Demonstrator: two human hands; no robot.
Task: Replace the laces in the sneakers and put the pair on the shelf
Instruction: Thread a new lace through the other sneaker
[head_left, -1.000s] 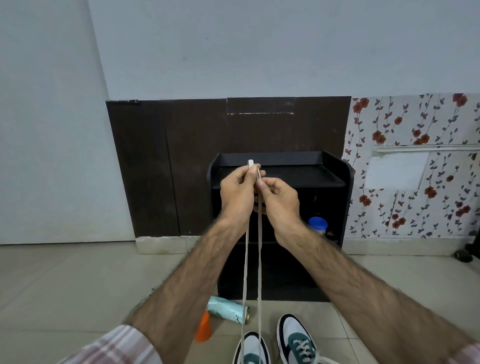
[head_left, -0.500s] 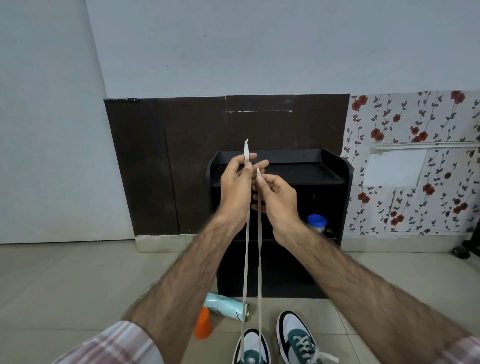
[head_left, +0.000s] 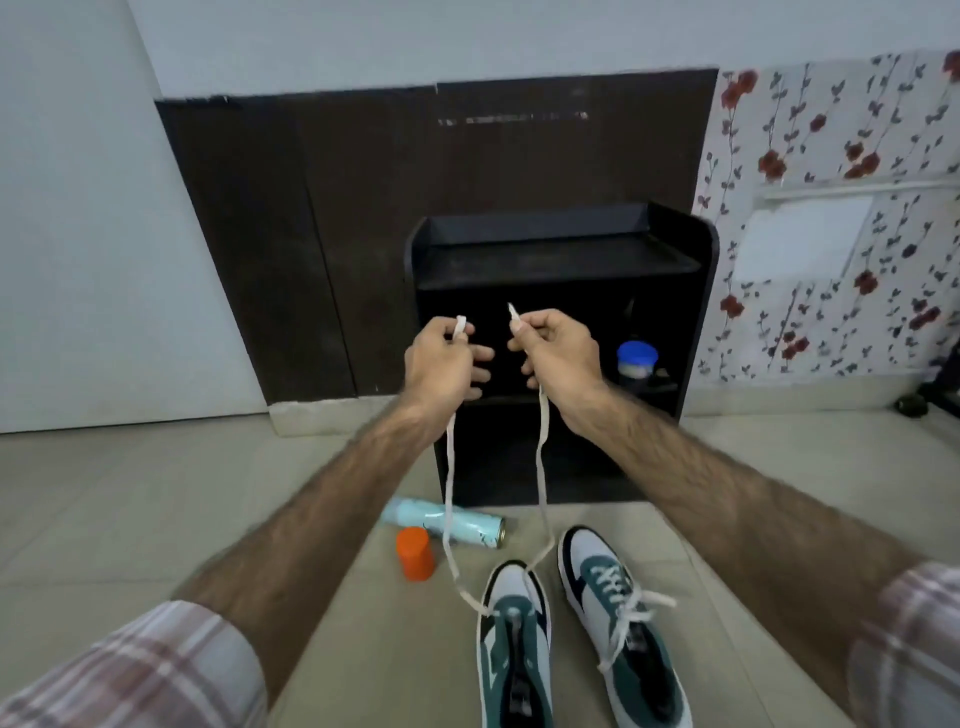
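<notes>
We see a tiled floor (head_left: 130, 519) running back to a wall with a dark brown panel (head_left: 363, 234) and flowered paper (head_left: 857, 156), and against that panel stands a black shelf (head_left: 706, 312) whose open compartments face us, a blue-lidded jar (head_left: 637, 361) sitting at the right end of its middle board. Both forearms reach straight out from checked sleeves (head_left: 130, 670) at the bottom corners, wrists raised level with the shelf's middle compartment and held a little apart. The left hand (head_left: 441, 364) pinches one end of the white lace (head_left: 449, 467) between thumb and forefinger, the other fingers loosely curled; the right hand (head_left: 558, 351) is curled round the other end, whose tip pokes up above its knuckles. Both strands hang slack to the floor and run into the lowest eyelets of the left sneaker (head_left: 514, 649) (otherwise unlaced), which lies toe toward the shelf near the bottom edge. The right sneaker (head_left: 618, 634) lies just beside it, laced and tied in a bow. Left of the toes lie a pale blue can (head_left: 441, 527) on its side and, nearer us, an orange cap (head_left: 414, 552).
</notes>
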